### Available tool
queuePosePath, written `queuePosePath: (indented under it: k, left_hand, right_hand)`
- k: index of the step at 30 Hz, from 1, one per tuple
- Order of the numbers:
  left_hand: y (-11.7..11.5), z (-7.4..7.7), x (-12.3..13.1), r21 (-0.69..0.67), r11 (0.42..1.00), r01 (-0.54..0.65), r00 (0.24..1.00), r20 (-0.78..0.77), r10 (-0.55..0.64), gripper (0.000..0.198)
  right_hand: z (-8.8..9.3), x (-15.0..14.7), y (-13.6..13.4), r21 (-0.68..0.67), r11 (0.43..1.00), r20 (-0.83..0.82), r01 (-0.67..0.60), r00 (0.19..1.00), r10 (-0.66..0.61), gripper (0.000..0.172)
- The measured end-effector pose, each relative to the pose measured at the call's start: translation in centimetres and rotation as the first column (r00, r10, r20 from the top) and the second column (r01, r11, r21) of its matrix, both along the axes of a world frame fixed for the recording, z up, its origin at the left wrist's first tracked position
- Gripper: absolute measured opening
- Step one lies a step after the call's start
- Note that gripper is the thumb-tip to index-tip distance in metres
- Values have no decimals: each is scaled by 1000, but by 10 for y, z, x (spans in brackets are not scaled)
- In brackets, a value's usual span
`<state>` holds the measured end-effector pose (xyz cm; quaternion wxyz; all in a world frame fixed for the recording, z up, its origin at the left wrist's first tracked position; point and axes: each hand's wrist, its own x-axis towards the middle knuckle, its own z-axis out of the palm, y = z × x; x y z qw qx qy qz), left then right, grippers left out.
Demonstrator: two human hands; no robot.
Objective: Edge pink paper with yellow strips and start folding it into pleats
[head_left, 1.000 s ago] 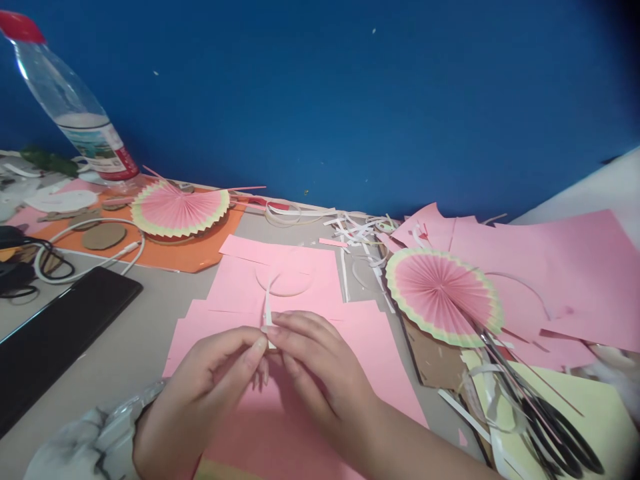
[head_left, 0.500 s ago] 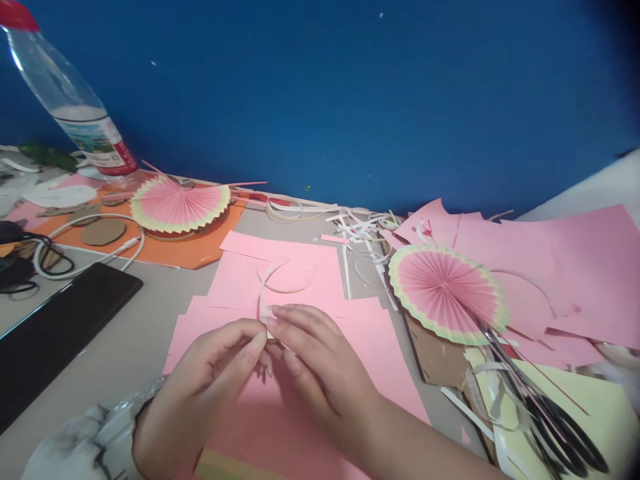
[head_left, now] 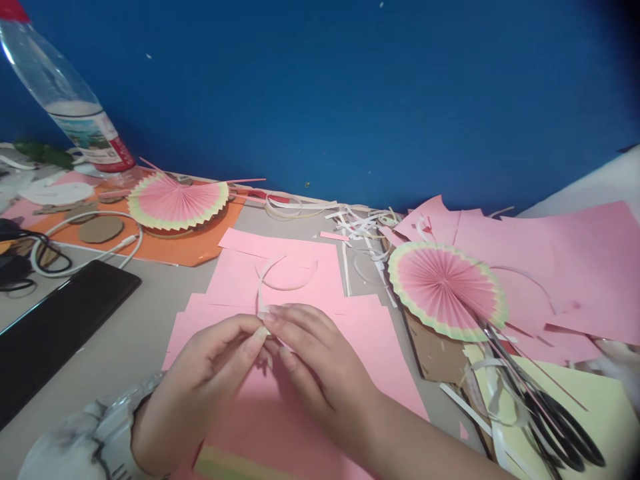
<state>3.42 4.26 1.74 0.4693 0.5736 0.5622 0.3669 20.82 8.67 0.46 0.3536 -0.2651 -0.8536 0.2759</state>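
My left hand (head_left: 200,370) pinches a thin, curling white strip (head_left: 261,293) between thumb and forefinger. Against it from the other side, my right hand (head_left: 330,367) has its fingers bent together on the strip's lower end, and the two hands' fingertips meet there. What lies between the fingertips is mostly covered. The strip's free end loops above the hands over stacked pink paper sheets (head_left: 395,353). A yellow-green band (head_left: 235,463) runs along the near part of the pink paper, below my wrists.
To the right are a round pleated pink paper fan (head_left: 443,283), black-handled scissors (head_left: 555,427) and cardboard (head_left: 433,353). A second fan (head_left: 177,200), a bottle (head_left: 85,127) and a phone (head_left: 65,333) stand left. White scraps (head_left: 355,223) lie before the blue wall (head_left: 320,93).
The view has shifted very slightly. Both hands keep their hold on the white strip, with hardly any movement of the fingers.
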Motion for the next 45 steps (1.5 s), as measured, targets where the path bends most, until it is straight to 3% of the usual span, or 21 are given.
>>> queuePosePath:
  k: [4,9,14,32,39,45]
  left_hand:
    - [0,-1,0,13,1000,-2,1000,-19,3,22]
    - [2,-1,0,4,999,-44,996,-72,45,22]
    - [4,-1,2,25,999,-48,995,-81,50,20]
    - [6,-3,2,-32,999,-45,998,-48,43,22]
    - [7,-3,2,-51,999,-16,999,-50,14,25]
    - [4,1,5,-75,997,23,987,-158,-35,23]
  right_hand:
    - [0,-1,-1,-9,1000,-12,4,1000,-4,37]
    - [3,0,-6,67,993,-22,94,995,-93,51]
    - [5,-2,-7,138,987,16,87,996,-90,42]
    - [2,-3,-5,119,988,85,94,991,-105,34]
    - [1,-3,-4,92,992,35,86,995,-90,33]
    - [-2,-2,-1,-69,992,-7,102,995,-103,18]
